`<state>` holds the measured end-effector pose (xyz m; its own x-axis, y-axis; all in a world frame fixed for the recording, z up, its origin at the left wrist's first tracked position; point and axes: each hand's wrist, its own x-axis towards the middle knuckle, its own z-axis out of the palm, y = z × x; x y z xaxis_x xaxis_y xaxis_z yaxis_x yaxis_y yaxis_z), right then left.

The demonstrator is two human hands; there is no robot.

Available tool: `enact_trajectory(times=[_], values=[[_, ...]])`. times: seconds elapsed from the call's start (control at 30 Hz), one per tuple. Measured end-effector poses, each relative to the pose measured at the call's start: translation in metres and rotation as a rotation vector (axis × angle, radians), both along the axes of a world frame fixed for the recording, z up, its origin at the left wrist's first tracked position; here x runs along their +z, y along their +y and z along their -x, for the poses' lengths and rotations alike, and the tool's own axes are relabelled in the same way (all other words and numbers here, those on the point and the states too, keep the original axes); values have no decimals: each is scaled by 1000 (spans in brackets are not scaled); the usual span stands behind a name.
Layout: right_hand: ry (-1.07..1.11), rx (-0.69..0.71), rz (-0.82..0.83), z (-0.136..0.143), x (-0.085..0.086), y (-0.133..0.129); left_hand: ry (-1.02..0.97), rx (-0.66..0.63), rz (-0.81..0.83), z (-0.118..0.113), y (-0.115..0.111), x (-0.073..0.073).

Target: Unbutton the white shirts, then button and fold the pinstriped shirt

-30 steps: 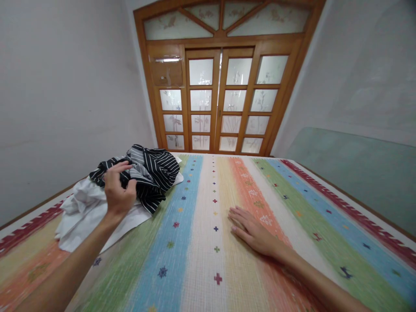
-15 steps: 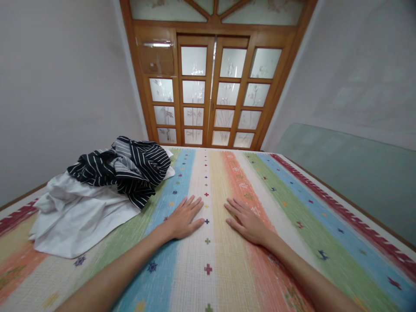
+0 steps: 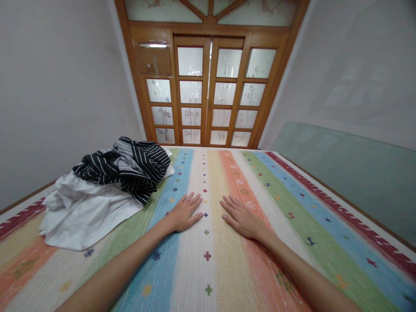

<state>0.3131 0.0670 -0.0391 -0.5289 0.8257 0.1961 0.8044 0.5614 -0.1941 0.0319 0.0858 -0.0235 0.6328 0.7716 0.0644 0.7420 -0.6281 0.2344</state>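
My left hand (image 3: 184, 212) lies palm down on a colourful striped cloth (image 3: 224, 268), across its blue and white bands, with the fingers spread. On the yellow and orange bands rests my right hand (image 3: 239, 216), also flat with its fingers apart. Neither hand holds anything. Left of my left hand, a crumpled black garment with white stripes (image 3: 143, 162) is heaped on top of a rumpled white garment (image 3: 91, 216). Both garments are apart from my hands.
Wooden doors with patterned glass panes (image 3: 208, 95) stand beyond the far edge of the surface. A pale green panel (image 3: 341, 169) leans along the right wall. Grey-white walls (image 3: 61, 86) close in on both sides.
The view has shifted slightly. Both hands stay flat on the striped cloth, and the garments keep their place.
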Motion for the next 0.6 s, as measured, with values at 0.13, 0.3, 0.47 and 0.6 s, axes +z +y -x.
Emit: enact_trajectory(times=[0.13,0.3,0.47,0.6], values=[[-27,0,-6,0,1,0,42,15,0,-2,-2,4],[-25,17,-43,1,3,-2,38,31,4,-2,-1,3],[-28,16,-58,0,0,-1,14,38,4,-3,-1,1],[-20,11,-63,-2,-4,1,-3,45,-13,-3,1,-3]])
